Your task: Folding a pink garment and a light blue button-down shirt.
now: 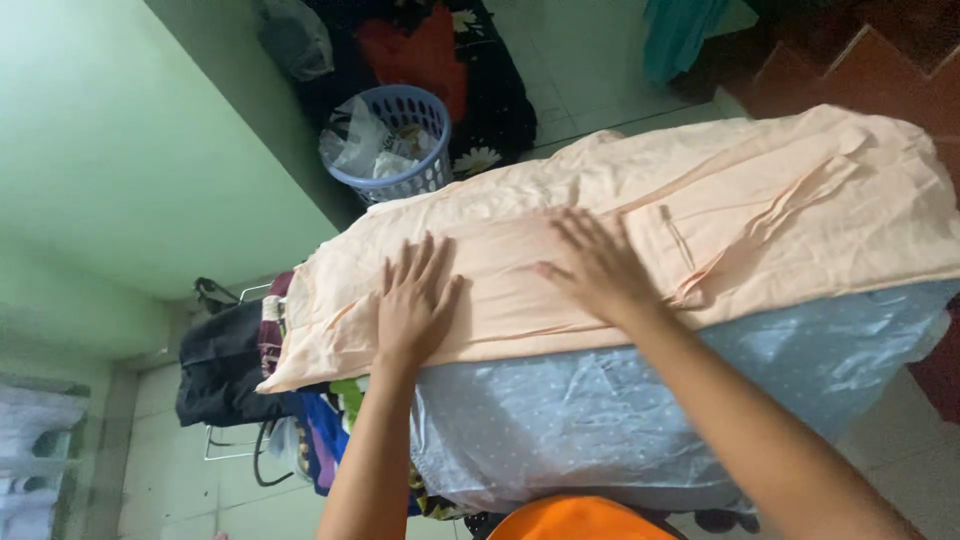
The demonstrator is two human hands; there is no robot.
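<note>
A peach-coloured garment (760, 190) lies spread over a board covered with a pale blue dotted cloth (600, 400). My left hand (412, 300) lies flat on the garment near its left end, fingers apart. Pressed flat on the garment's middle is my right hand (598, 265), fingers spread, just left of a folded seam. Neither hand holds anything.
A light blue plastic basket (395, 140) with crumpled bags stands on the tiled floor beyond the board. Dark clothes (225, 365) hang on a rack at the left. A dark floral rug (440, 60) and a green wall (120, 150) lie beyond. Orange fabric (575, 520) shows at the bottom edge.
</note>
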